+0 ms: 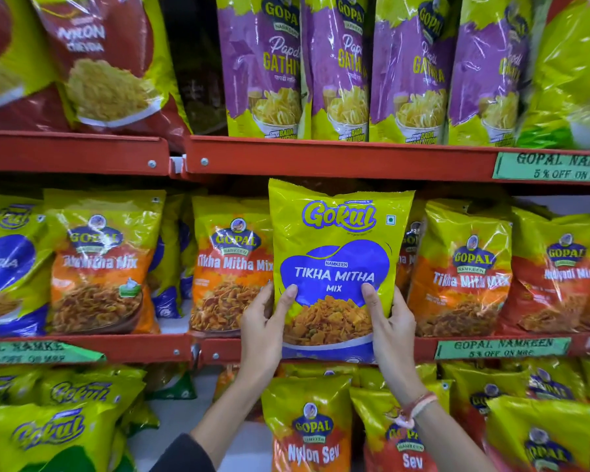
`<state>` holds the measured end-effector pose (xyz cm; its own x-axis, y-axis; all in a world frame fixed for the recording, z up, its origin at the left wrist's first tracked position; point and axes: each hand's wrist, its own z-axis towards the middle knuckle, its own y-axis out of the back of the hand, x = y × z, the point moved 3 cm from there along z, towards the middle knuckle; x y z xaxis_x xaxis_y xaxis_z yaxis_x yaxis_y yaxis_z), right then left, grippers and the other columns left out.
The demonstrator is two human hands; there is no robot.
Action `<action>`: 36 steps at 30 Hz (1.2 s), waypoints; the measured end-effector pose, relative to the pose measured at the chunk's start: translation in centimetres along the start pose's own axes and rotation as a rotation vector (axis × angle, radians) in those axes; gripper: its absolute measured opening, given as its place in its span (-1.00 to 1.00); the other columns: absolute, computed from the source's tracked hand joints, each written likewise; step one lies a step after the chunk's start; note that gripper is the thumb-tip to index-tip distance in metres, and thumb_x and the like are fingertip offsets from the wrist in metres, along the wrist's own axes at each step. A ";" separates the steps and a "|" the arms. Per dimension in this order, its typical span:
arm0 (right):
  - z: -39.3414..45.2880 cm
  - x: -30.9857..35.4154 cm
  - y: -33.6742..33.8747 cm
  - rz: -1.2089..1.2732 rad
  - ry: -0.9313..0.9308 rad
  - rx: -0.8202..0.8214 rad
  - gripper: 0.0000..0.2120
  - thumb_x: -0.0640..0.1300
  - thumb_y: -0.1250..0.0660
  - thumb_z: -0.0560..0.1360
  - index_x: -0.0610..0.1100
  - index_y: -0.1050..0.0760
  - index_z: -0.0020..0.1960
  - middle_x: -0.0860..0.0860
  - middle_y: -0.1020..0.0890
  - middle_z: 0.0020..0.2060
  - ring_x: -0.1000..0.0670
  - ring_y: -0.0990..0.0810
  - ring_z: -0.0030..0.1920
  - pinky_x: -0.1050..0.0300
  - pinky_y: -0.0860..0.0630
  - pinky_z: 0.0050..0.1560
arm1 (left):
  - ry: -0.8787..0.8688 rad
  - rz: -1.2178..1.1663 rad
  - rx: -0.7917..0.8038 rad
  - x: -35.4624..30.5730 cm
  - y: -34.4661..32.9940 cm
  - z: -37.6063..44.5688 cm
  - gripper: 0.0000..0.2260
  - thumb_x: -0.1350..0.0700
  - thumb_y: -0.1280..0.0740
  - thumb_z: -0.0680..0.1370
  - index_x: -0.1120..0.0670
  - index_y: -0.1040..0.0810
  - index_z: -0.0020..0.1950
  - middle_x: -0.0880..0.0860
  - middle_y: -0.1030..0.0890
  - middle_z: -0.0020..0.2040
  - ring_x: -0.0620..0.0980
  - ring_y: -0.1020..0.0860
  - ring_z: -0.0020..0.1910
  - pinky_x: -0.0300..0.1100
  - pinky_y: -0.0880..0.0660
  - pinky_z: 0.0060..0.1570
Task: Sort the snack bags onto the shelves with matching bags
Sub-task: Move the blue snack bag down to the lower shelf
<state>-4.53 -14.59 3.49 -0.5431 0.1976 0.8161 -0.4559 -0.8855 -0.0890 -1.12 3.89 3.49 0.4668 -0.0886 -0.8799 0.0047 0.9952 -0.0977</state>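
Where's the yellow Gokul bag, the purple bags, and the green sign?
Yellow plastic Gokul bag (338, 253): head view, blue patch.
Purple plastic Gathiya bags (263, 63): head view, leftmost bag's front.
Green paper sign (501, 348): head view, middle.

You hold the Gokul Tikha Mitha Mix bag (338, 267) upright in front of the middle shelf (321, 349) — yellow-green, with a blue blob carrying white lettering and a picture of the orange mix near its base. Its lower edge overlaps the red shelf lip, and it stands before the orange Gopal Tikha Mitha Mix bags (230, 267). Another Gokul bag (7, 264) of the same yellow and blue sits at the far left of that shelf — partly cut off.
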 end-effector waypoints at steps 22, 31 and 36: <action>-24.8 -6.3 -8.3 -0.337 -0.529 0.235 -0.77 0.16 -0.28 0.54 0.01 -0.48 0.01 0.11 -0.57 -0.16 0.14 -0.55 -0.11 0.23 -0.34 -0.04 | 0.515 0.166 0.072 10.1 20.4 -16.8 -0.92 0.12 -0.41 0.49 0.03 -0.68 -0.18 -0.06 -0.70 -0.26 -0.10 -0.58 -0.21 -0.09 -0.52 -0.14; -24.6 -15.2 -13.8 -0.456 -0.860 0.426 -0.36 0.26 -0.17 0.55 -0.24 -0.50 0.34 -0.21 -0.60 0.27 -0.21 -0.56 0.28 -0.02 -0.45 0.31 | 0.939 0.173 -0.090 19.4 24.3 -14.9 -0.76 0.02 -0.47 0.44 0.12 -0.61 -0.36 -0.03 -0.63 -0.51 0.04 -0.56 -0.28 0.01 -0.50 -0.13; -23.7 -17.8 -16.1 -0.539 -0.951 0.520 -0.13 0.36 0.01 0.53 -0.44 -0.47 0.27 -0.35 -0.56 0.20 -0.27 -0.51 0.26 0.02 -0.36 0.19 | 1.023 0.199 -0.134 25.9 26.2 -12.4 -0.70 -0.03 -0.47 0.43 0.12 -0.48 -0.35 0.18 -0.59 -0.23 0.07 -0.52 -0.19 -0.03 -0.45 -0.14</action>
<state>-4.21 6.11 -23.14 0.4647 0.3986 0.7907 -0.0075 -0.8911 0.4537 0.06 27.15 -27.60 -0.5217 0.0211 -0.8528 -0.1170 0.9885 0.0961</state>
